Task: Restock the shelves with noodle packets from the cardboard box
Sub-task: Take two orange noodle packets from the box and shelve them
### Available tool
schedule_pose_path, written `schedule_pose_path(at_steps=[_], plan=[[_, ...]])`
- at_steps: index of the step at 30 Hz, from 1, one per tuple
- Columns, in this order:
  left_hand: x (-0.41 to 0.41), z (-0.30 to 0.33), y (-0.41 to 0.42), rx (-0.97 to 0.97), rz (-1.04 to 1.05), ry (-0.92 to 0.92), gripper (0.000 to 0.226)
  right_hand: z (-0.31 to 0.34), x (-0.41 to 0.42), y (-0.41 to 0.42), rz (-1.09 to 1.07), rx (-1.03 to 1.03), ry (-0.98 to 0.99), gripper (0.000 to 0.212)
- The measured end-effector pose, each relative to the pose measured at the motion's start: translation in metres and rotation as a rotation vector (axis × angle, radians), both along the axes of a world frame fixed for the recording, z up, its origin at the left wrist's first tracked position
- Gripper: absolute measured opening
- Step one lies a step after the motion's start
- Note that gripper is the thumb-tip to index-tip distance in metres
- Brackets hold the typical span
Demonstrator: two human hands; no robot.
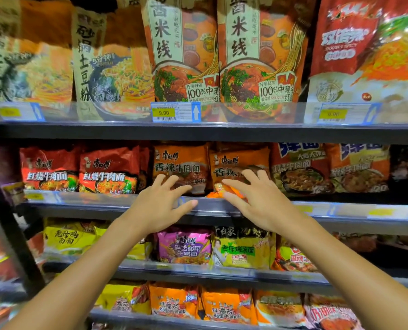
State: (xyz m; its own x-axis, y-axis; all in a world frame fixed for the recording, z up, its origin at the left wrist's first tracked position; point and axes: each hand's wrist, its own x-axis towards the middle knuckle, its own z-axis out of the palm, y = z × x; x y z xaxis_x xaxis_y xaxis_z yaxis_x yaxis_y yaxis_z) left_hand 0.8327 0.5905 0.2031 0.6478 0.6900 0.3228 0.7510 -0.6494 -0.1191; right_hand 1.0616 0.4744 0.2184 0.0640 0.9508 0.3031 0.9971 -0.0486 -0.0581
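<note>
Though the cardboard box named in the task is nowhere in view, both bare arms reach in from the bottom of the frame toward the second shelf from the top. Left hand [161,204]: fingers spread and nearly straight, fingertips at the lower edge of the left orange plastic noodle packet [180,167]; holds nothing. Right hand [253,198]: fingers splayed, lying over the lower front of the right orange plastic noodle packet [240,167], pressing or steadying rather than gripping; whether the thumb hooks under it I cannot tell. Both packets stand upright side by side, touching, just behind the dark grey metal shelf edge [117,206] with its clear price strip. On the same shelf, two red plastic noodle packets [79,170] stand to the left and blue-and-orange plastic packets [329,167] to the right. Above, tall orange rice-noodle bags [222,55] stand behind a white and yellow price tag [166,112] reading 9.90. Judgement: the orange row looks filled at the front, so this placement is about finished, with squaring-up left. How many packets remain in the box cannot be judged. All visible rows look stocked.
</note>
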Motion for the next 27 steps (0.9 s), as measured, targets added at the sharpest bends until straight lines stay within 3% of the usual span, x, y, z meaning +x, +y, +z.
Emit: schedule_pose_path(at_steps=[4, 10, 15, 20, 27], plan=[[0.004, 0.002, -0.004, -0.007, 0.031, 0.020, 0.070, -0.004, 0.002, -0.006, 0.034, 0.019, -0.057, 0.054], [0.011, 0.006, -0.016, -0.032, 0.065, 0.031, 0.062, 0.003, 0.001, 0.009, 0.025, -0.053, 0.006, 0.061], [0.004, 0.006, -0.026, -0.042, 0.058, -0.038, 0.062, 0.006, 0.006, 0.007, 0.041, -0.076, -0.041, 0.064], [-0.021, 0.006, -0.050, 0.036, 0.028, -0.198, 0.054, -0.001, 0.010, 0.000, 0.144, 0.149, -0.109, 0.060], [-0.082, -0.003, -0.092, 0.136, 0.064, -0.290, 0.042, -0.009, -0.043, -0.005, 0.496, 0.370, 0.102, 0.046]])
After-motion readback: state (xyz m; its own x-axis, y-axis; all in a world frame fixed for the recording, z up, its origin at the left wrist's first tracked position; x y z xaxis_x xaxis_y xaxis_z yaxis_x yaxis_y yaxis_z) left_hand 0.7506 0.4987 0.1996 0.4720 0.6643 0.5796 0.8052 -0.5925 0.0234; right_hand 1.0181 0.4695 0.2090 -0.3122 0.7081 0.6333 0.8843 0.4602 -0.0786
